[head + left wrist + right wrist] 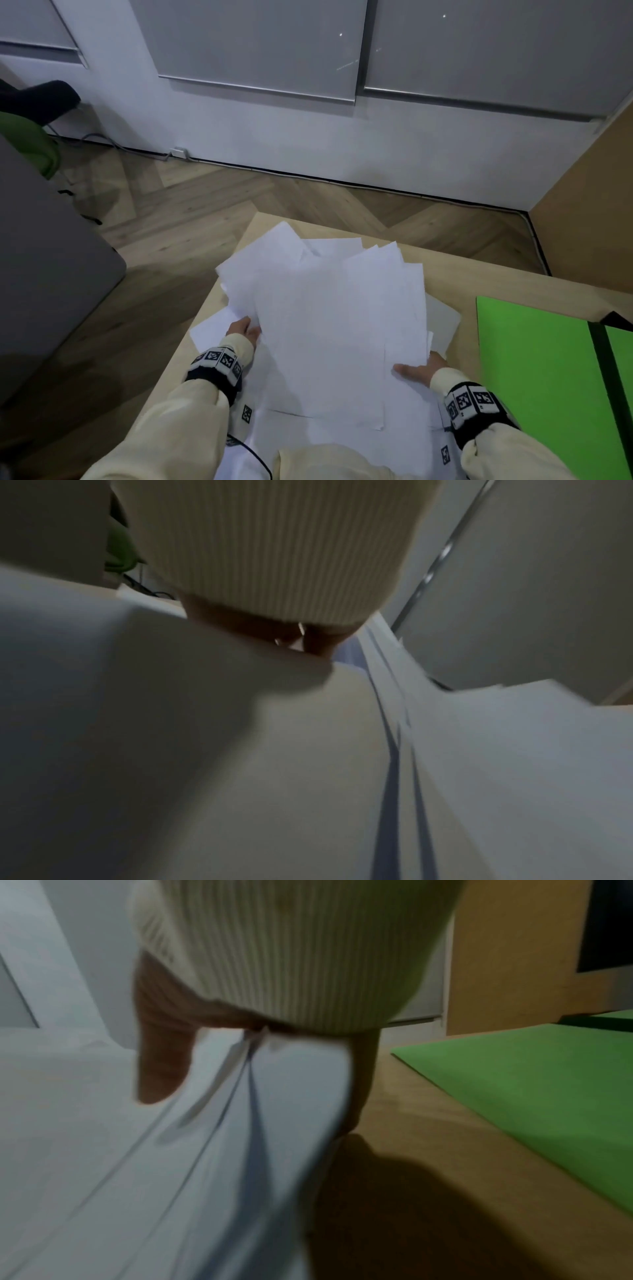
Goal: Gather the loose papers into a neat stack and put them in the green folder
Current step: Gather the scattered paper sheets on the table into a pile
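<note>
A loose, fanned pile of white papers [325, 325] lies over a light wooden table [455, 274], its sheets at different angles. My left hand [245, 330] holds the pile's left edge, thumb on top and fingers hidden beneath. My right hand [419, 370] pinches the right edge. In the right wrist view the thumb [161, 1069] lies on the papers [85, 1123] and a finger [363, 1083] runs under them. The left wrist view shows little of the hand past the cuff, only papers [514, 750]. The green folder [534, 359] lies open and flat to the right [531, 1083].
Single sheets stick out from under the pile at the left [209, 330] and right [445, 318]. A grey piece of furniture [44, 257] stands left on the wooden floor [188, 212]. A wooden panel [589, 205] rises at the far right.
</note>
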